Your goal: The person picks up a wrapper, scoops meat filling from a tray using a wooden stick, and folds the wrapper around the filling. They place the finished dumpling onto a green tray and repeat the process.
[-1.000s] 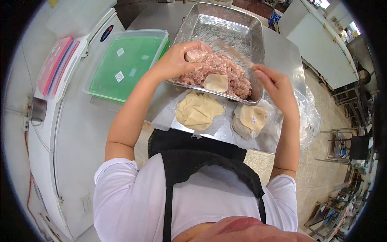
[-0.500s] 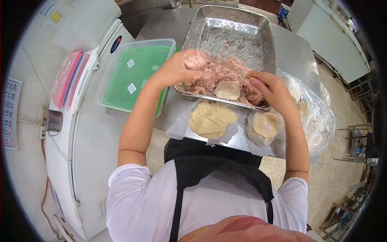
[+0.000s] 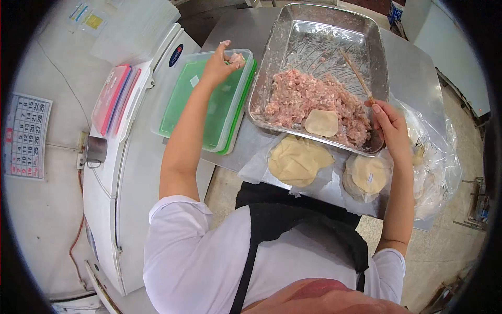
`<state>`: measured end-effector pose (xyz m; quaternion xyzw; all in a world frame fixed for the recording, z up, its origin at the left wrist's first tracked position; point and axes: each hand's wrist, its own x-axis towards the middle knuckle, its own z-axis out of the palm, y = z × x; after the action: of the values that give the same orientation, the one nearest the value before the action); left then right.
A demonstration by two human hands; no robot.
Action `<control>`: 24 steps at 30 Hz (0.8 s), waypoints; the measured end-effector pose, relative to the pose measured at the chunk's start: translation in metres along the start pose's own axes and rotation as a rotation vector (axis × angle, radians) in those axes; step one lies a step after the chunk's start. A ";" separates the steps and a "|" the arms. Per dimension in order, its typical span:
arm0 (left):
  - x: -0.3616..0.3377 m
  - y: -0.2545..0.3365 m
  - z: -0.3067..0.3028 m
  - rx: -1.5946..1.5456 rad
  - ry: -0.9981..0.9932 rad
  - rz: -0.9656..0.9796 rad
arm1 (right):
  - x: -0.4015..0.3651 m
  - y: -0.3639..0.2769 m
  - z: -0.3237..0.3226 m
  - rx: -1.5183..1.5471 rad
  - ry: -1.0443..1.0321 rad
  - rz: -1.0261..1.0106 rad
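Observation:
My left hand (image 3: 217,68) is over the far end of a clear plastic container with green inside (image 3: 212,112). Its fingers are closed around a small meat-filled dumpling (image 3: 237,59), and a pale bit clings to one raised fingertip. At the right rim of the metal tray (image 3: 324,37), my right hand (image 3: 389,124) grips a thin wooden stick (image 3: 357,75) that points up over the tray. Pinkish ground meat (image 3: 314,94) fills the tray's near half. One round dough wrapper (image 3: 322,123) lies on the meat, against the near rim.
In front of the tray lie a loose pile of yellowish wrappers (image 3: 298,161) and a neater round stack (image 3: 368,175). A clear plastic bag (image 3: 431,162) sits at the table's right side. Left stands a white freezer (image 3: 149,172) with coloured lids (image 3: 116,99) on it.
My left hand has moved away from the tray to the left, over the container, carrying the dumpling. My right hand has drawn back to the tray's right edge, stick now raised. The view has shifted.

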<state>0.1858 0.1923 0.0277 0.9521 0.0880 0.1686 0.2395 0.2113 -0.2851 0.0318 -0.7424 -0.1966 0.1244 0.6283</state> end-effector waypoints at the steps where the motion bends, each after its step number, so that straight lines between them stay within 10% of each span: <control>1: 0.002 0.003 0.006 0.064 0.052 -0.006 | 0.000 0.000 0.000 0.002 0.003 0.001; 17: -0.003 0.053 -0.019 0.126 -0.039 0.092 | -0.004 -0.025 0.001 -0.175 -0.007 0.023; 24: -0.086 0.204 -0.004 -0.962 -0.819 0.209 | 0.004 -0.040 0.032 -0.783 0.058 -0.360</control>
<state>0.1223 -0.0047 0.1067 0.7291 -0.1895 -0.1658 0.6364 0.1955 -0.2498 0.0657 -0.8818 -0.3377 -0.0922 0.3159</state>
